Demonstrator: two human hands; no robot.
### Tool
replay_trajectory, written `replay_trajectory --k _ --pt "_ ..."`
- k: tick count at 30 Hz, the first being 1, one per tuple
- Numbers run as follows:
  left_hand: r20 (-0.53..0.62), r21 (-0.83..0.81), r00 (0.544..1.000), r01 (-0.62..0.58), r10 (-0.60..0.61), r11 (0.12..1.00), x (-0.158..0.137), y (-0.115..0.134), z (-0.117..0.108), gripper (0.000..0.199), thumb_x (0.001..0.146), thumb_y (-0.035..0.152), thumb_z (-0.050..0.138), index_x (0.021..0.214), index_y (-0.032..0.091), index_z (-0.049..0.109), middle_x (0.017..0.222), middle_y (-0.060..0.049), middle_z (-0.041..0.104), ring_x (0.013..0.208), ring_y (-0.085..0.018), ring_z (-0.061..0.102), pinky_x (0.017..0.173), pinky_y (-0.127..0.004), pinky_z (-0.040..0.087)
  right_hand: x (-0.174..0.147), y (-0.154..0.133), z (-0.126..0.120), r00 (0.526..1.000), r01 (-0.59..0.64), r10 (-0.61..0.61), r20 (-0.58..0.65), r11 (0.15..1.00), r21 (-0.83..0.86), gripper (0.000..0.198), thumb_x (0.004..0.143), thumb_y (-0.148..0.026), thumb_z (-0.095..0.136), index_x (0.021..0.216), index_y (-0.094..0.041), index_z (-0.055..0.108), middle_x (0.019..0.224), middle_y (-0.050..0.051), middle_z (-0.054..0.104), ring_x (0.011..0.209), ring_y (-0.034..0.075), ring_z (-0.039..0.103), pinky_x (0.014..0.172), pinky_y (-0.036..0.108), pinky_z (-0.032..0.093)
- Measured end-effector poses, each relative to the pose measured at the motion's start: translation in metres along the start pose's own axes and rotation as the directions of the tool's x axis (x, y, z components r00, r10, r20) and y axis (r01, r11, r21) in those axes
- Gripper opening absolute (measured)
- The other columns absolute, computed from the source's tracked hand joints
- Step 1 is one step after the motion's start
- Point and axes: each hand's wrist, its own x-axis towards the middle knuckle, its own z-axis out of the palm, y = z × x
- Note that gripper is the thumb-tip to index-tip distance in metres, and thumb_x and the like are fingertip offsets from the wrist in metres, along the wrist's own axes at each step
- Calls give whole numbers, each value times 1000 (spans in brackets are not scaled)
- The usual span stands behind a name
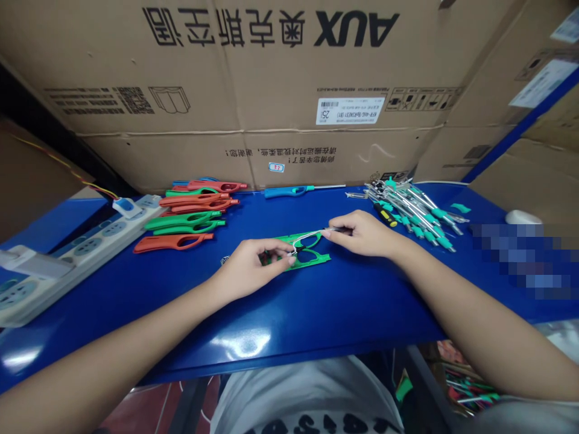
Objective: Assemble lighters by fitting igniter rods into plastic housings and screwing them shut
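Observation:
On the blue table (pixel 271 313), in front of me, lies a pair of green lighter shell halves (pixel 319 260), partly under my left hand (pixel 256 265). Thumb and forefinger of that hand are closed around a small part with a white wire (pixel 304 236), just above the shell. From there the wire runs to my right hand (pixel 357 232), whose fingers pinch its far end together with a thin dark metal piece (pixel 337 229). My palm and fingers hide most of what each hand holds.
Orange and green lighter shells (pixel 185 220) are stacked at the left beside a white power strip (pixel 90 241). A blue lighter (pixel 289 191) lies at the back. Metal lighter tubes with teal parts (pixel 416 208) and a screwdriver (pixel 385 215) sit right. A cardboard wall (pixel 253 72) stands behind.

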Motion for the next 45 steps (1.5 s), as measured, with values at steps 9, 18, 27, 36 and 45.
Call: replay_trajectory --k 9,18,27,36,45 --pt "107 -465 964 265 -244 845 4 6 -5 30 84 42 75 100 16 80 90 -9 79 61 -10 53 59 -24 44 -1 -3 -4 997 17 -18 -73 1000 -14 50 97 -54 44 62 -20 35 55 -5 32 54 10 30 54 26 22" --pt "223 -408 925 374 -307 833 4 7 -7 36 79 51 77 84 15 78 74 -3 69 57 -7 44 50 -20 30 -5 -7 -8 991 118 -120 -65 992 -41 45 98 -51 47 67 -19 49 58 -4 43 55 10 38 58 26 25" --pt "83 -200 974 222 -210 954 8 -1 -14 30 83 42 73 99 17 79 86 -6 76 63 -12 57 57 -24 43 -7 -3 -17 991 74 -97 94 973 220 28 101 -43 47 103 -17 58 69 -4 53 58 11 43 57 24 32" --pt "74 451 945 -317 319 835 2 -4 -18 21 99 22 56 106 15 74 98 -9 70 92 -21 66 83 -32 53 -7 2 -18 955 -30 -39 295 974 226 26 94 -42 58 94 -16 64 77 2 63 65 13 50 61 25 39" --pt "159 471 932 -362 327 805 0 -2 -14 17 98 20 59 104 13 73 98 -9 71 93 -22 67 84 -34 55 -7 1 -20 927 -90 13 376 978 188 24 89 -38 66 96 -16 71 87 5 71 76 15 62 67 26 45"
